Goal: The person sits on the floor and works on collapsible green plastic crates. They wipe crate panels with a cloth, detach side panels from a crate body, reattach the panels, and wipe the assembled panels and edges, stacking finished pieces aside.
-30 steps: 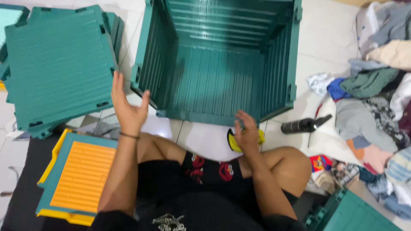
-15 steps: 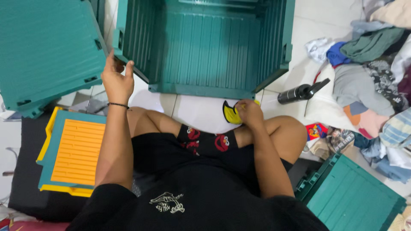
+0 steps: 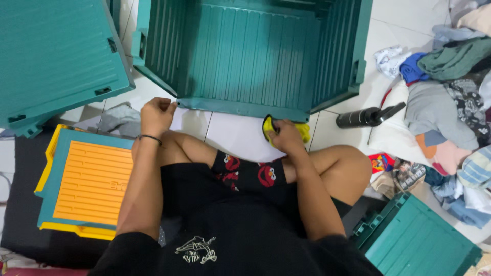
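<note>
Fingers of right hand [image 3: 286, 137] grip yellow cloth [image 3: 303, 132] beside teal crate [image 3: 250, 56].

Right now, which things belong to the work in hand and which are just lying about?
In hand: green crate, touched at its front edge by the left hand; yellow cloth under the right hand.
Lying about: green panels, orange-and-yellow lid, black bottle, pile of clothes.

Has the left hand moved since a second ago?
Yes. The left hand has dropped from the left wall of the teal crate to its front corner.
</note>
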